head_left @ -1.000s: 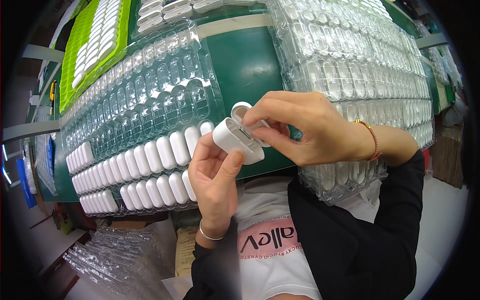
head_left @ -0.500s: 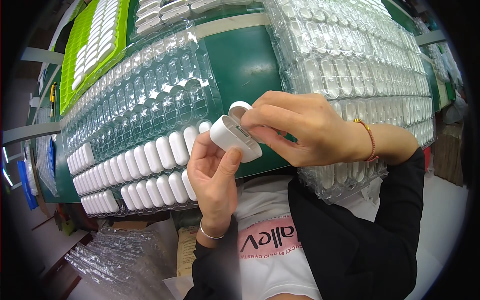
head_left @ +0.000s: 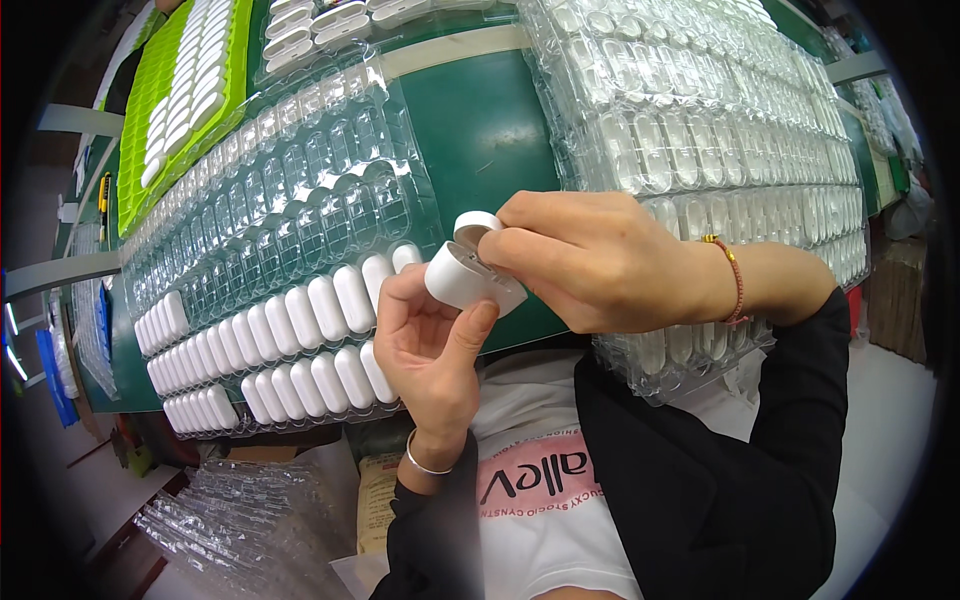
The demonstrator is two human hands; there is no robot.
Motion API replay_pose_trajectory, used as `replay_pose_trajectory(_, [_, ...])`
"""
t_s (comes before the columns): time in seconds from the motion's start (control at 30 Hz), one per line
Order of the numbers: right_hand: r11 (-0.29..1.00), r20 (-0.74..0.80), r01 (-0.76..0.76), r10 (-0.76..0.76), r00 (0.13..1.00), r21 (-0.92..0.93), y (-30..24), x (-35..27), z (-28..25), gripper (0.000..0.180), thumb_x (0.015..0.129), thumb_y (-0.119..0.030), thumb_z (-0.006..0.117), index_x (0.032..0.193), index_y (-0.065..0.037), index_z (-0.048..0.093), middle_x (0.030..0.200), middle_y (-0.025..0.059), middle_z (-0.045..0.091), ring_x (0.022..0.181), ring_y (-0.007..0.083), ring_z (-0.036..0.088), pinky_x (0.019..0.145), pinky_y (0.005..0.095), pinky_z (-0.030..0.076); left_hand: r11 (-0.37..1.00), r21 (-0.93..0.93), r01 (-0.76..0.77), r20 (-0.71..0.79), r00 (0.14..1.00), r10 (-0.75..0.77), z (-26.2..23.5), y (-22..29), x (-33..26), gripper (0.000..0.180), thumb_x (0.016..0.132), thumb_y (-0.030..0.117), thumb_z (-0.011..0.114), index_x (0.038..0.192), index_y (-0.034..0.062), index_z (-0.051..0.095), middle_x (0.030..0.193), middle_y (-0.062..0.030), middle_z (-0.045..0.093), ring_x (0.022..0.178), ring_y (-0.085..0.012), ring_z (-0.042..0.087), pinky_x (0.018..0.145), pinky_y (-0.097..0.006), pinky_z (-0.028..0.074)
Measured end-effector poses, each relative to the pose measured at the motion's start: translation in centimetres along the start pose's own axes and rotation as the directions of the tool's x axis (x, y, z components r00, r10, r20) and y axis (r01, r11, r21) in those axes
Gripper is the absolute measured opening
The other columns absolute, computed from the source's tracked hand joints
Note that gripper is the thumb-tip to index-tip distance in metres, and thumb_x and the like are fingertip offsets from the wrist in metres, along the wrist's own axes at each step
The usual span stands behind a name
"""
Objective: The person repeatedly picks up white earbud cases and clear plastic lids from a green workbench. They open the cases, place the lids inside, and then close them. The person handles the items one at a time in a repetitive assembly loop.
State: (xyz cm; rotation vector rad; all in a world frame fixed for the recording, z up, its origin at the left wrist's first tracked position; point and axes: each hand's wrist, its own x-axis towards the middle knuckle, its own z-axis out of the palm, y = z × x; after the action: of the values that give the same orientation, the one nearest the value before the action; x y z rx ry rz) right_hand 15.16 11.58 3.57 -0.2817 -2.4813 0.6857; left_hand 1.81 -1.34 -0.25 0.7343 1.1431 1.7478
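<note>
Watching left hand (head_left: pixel 428 372) hold a white case (head_left: pixel 458 279), lid (head_left: pixel 475 223) open, can't tell if right hand (head_left: pixel 605 262) pinches anything, tray (head_left: pixel 322 172) only part-filled

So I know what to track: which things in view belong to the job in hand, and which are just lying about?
Likely in the job:
white case, lid open, left hand around it, right hand at its opening
white pieces in the clear tray

Seemingly lying about:
tan sack, below the table
yellow tool, far left
clear plastic pile
</note>
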Motion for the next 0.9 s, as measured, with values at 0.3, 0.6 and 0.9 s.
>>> replay_pose_trajectory(0.3, [0.994, 0.137, -0.095, 0.087, 0.987, 0.053, -0.9, 0.0, -1.0, 0.031, 0.07, 0.0, 0.063, 0.099, -0.003, 0.056, 0.078, 0.0099, 0.056, 0.069, 0.0288, 0.06, 0.056, 0.0375, 0.047, 0.99, -0.138, 0.022, 0.098, 0.995, -0.008, -0.7, -0.1, 0.4, 0.038, 0.077, 0.001, 0.075, 0.107, -0.0023, 0.053, 0.097, -0.0055, 0.055, 0.09, -0.0126, 0.055, 0.082, -0.026, 0.045])
replay_pose_trajectory(0.6, [0.925, 0.04, -0.177, 0.174, 0.984, 0.337, 0.3, 0.9, -0.7, 0.013, 0.079, -0.002, 0.068, 0.091, -0.006, 0.065, 0.073, 0.0062, 0.057, 0.056, 0.0184, 0.055, 0.047, 0.0294, 0.04, 0.93, -0.32, 0.179, 0.02, 0.983, -0.182, -0.7, 0.7, 0.4, 0.038, 0.08, 0.005, 0.074, 0.11, -0.0011, 0.051, 0.105, -0.0074, 0.059, 0.097, -0.014, 0.058, 0.087, -0.029, 0.047])
replay_pose_trajectory(0.9, [0.913, 0.134, -0.27, 0.24, 0.962, 0.306, -0.9, 0.7, -1.2, 0.018, 0.079, -0.01, 0.071, 0.097, -0.008, 0.068, 0.056, 0.0055, 0.056, 0.049, 0.0189, 0.057, 0.046, 0.0303, 0.041, 0.99, -0.141, -0.003, 0.016, 1.0, 0.006, -1.0, 0.1, 0.9, 0.04, 0.088, 0.006, 0.064, 0.122, -0.0053, 0.046, 0.116, -0.0129, 0.057, 0.109, -0.0183, 0.056, 0.096, -0.035, 0.045])
